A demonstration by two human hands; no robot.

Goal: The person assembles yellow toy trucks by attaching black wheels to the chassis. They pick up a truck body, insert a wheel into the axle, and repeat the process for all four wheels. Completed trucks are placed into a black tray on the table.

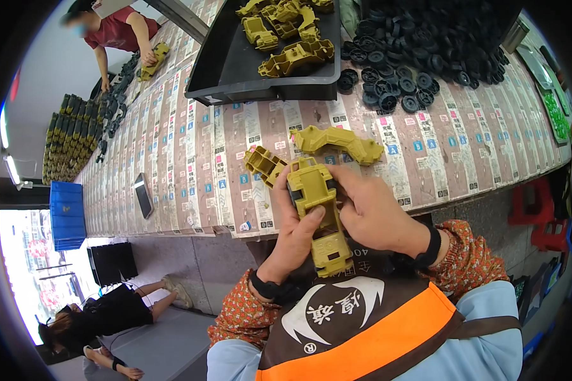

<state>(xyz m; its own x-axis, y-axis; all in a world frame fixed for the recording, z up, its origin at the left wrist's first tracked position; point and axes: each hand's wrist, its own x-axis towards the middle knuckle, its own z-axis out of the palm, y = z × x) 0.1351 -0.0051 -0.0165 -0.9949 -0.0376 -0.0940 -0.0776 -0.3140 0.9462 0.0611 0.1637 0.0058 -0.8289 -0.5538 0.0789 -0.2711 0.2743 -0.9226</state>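
Note:
In front of my chest I hold a mustard-yellow plastic toy truck [311,181] with dark wheels at its upper end. My left hand [292,238] is wrapped round its left side, the thumb lying across its middle. Against its right side, beside a dark wheel, my right hand [378,213] is closed with curled fingers; whether a small part is between them is hidden. The truck's lower end tilts toward my apron. Just beyond it on the table lie a yellow truck body part [340,145] and a smaller open yellow part [265,166].
A black crate [260,92] of yellow truck parts stands beyond my hands. To its right is a heap of black wheels [419,57]. A phone [143,195] lies on the patterned table [190,209]. At the far left, a person [124,32] handles another truck near stacked toys [73,140].

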